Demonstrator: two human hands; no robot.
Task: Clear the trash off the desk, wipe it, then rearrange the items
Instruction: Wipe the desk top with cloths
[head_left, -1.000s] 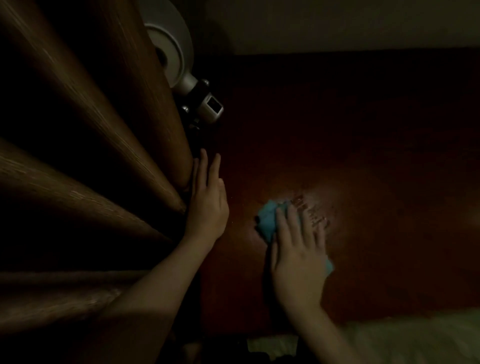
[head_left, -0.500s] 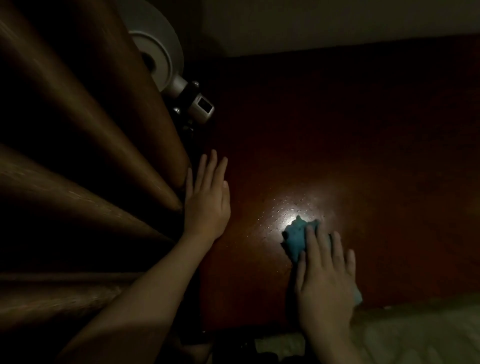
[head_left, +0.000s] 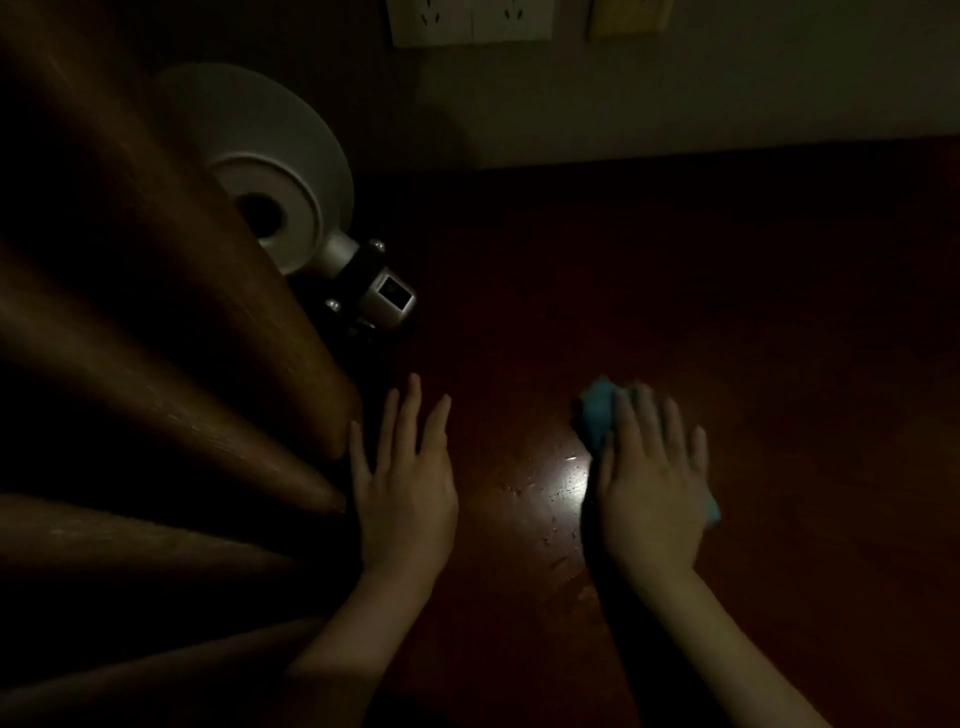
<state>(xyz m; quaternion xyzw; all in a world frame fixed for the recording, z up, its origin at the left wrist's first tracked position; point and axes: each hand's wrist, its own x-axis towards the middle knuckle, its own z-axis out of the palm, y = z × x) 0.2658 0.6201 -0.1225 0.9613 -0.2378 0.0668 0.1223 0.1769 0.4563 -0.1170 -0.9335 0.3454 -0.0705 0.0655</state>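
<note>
On the desk, right hand presses a crumpled blue cloth, fingers straight (left hand flat, empty).

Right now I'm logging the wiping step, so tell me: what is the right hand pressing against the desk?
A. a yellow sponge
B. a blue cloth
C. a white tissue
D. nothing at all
B: the right hand lies flat, fingers straight, on a blue cloth that shows at its fingertips on the desk.

Curtain: brown, heavy folds filling the left side.
Lamp: white round head, silver joint, just beside the curtain.
Wall sockets: white, at the top edge.
</note>
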